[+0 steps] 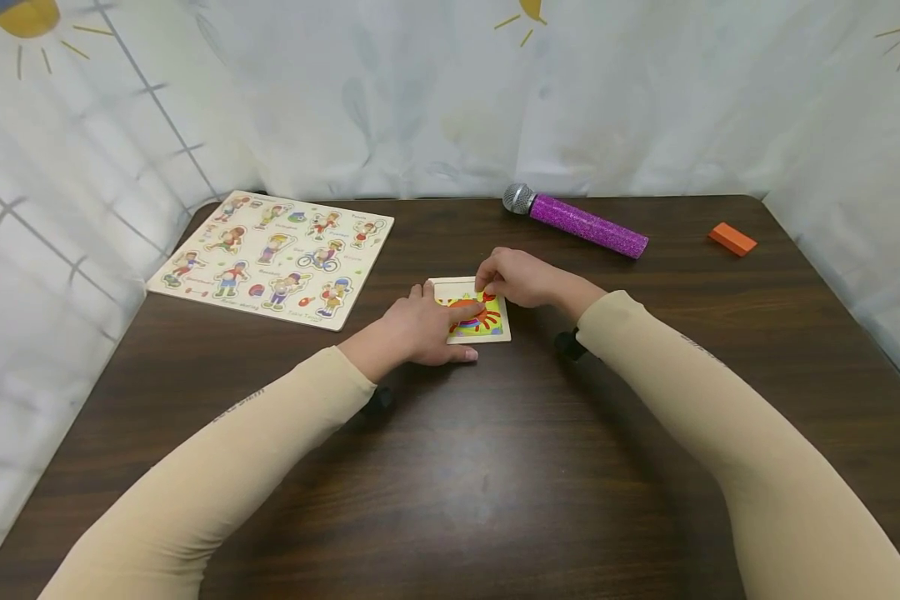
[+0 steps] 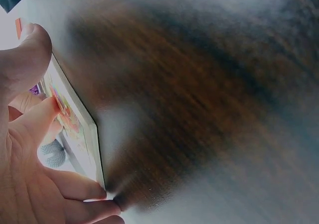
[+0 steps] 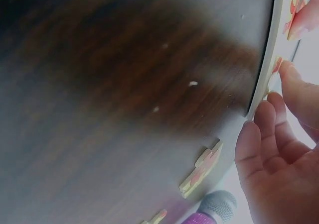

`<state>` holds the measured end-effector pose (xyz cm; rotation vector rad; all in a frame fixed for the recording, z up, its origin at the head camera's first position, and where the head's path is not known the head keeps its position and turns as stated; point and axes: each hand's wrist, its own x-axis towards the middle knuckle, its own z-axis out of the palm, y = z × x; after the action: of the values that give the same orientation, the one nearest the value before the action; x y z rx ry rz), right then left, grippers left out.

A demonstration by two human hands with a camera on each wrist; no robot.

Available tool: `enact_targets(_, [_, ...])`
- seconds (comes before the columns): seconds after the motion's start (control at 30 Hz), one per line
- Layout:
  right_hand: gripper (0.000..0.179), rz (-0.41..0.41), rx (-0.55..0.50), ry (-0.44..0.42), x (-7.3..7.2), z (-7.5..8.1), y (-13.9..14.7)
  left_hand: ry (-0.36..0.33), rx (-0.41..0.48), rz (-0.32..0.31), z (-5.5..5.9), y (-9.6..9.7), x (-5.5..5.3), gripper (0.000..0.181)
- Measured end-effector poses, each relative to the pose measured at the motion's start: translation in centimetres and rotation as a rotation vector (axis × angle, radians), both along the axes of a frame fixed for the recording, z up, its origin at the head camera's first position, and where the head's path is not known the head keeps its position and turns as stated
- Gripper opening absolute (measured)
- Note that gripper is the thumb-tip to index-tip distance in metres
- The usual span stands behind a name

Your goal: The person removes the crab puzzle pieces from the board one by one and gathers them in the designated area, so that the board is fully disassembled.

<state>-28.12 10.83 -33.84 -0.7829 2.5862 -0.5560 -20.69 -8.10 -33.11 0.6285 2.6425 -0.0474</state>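
Note:
A small square wooden puzzle tray (image 1: 487,338) with a red crab picture lies on the dark table. My left hand (image 1: 418,328) rests at its left side, with the index finger stretched across the crab and the thumb near the front edge. At the tray's far right corner, my right hand (image 1: 523,278) pinches a small red-and-yellow puzzle piece (image 3: 277,65) at the picture; my fingers partly hide it. In the right wrist view, one loose puzzle piece (image 3: 202,170) lies on the table beyond that hand, and another piece (image 3: 157,217) shows at the lower edge.
To the left lies a large wooden puzzle board (image 1: 270,258) with sports figures. A glittery purple microphone (image 1: 588,225) with a silver head lies behind my right hand. An orange block (image 1: 732,239) sits at the far right. White curtains (image 1: 450,100) hang around the table.

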Motion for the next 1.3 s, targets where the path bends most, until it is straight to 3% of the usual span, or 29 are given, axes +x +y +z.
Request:
enact_targets(0.47, [0.016,0.045,0.000,0.042,-0.02,-0.12,0.18,0.001,-0.014,-0.022,-0.06,0.08,-0.09,0.079])
enact_targets(1.0, [0.018,0.045,0.002,0.037,0.12,-0.15,-0.24,0.036,-0.064,-0.036,0.01,0.43,-0.03,0.079])
enact_targets(1.3, [0.015,0.024,-0.033,0.044,0.02,0.00,-0.07,0.015,-0.063,-0.023,0.33,0.54,0.03,0.079])
